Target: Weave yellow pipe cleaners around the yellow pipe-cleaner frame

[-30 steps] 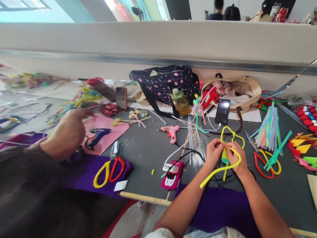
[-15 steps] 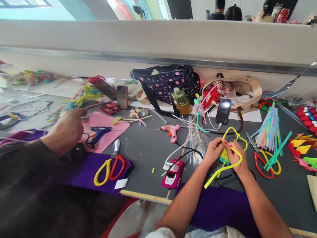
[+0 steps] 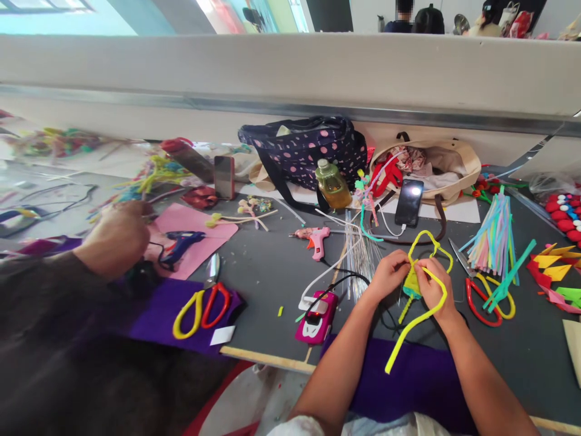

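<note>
bright window (image 3: 45, 5), upper left | glare on phone (image 3: 408, 204) | left edge smeared | dark sleeve (image 3: 54, 339) blurred

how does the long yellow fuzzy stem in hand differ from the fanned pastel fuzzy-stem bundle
The long yellow fuzzy stem is one colour; the pastel fuzzy-stem bundle mixes blue, pink, yellow and green. The yellow stem curves out from the right hand; the bundle's stems run mostly straight, untouched on the dark table. Both show slender strands.
</note>
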